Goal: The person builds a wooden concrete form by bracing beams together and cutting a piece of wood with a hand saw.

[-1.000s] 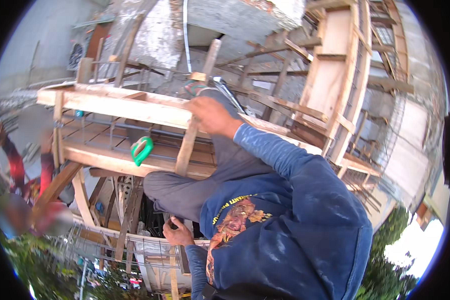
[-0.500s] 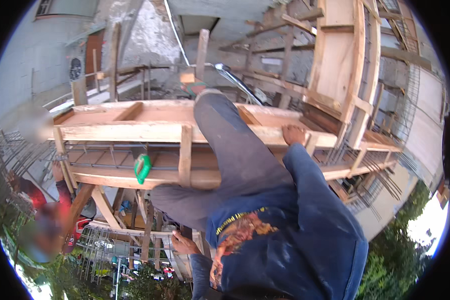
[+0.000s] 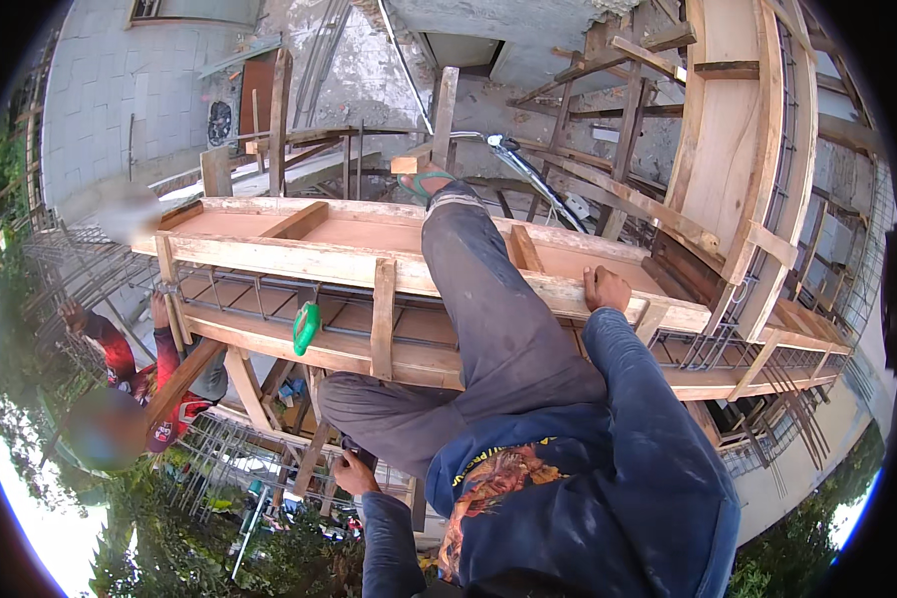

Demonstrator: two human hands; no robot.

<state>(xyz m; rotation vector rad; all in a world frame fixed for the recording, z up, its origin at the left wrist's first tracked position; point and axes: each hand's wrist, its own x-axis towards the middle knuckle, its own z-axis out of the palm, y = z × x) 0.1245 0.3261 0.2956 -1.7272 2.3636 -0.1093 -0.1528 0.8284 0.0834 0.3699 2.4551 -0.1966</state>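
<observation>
My right hand (image 3: pixel 606 289) is bent over the upper edge of a long timber rail (image 3: pixel 299 257), part of a wooden formwork trough. Low beside my thigh, my left hand (image 3: pixel 354 472) has its fingers curled next to something dark; what they hold, if anything, is hidden. One of my legs stretches across the formwork, its sandalled foot (image 3: pixel 427 185) by a wood block (image 3: pixel 412 159) on the far side. The other leg is bent on the near side. A green looped object (image 3: pixel 306 328) hangs at the formwork, left of my knees. Steel bars run inside the trough.
At the left, a co-worker in red sleeves (image 3: pixel 167 374) has one hand (image 3: pixel 159 309) by the formwork's end upright. Rebar ends (image 3: pixel 782 399) stick out at the right. A taller plywood form (image 3: pixel 728 140) rises at the back right. Below left lie a steel mesh (image 3: pixel 219 453) and foliage.
The view has shifted, so the formwork sits lower and further right. My left hand's fingers have curled in more. My right hand stays on the rail.
</observation>
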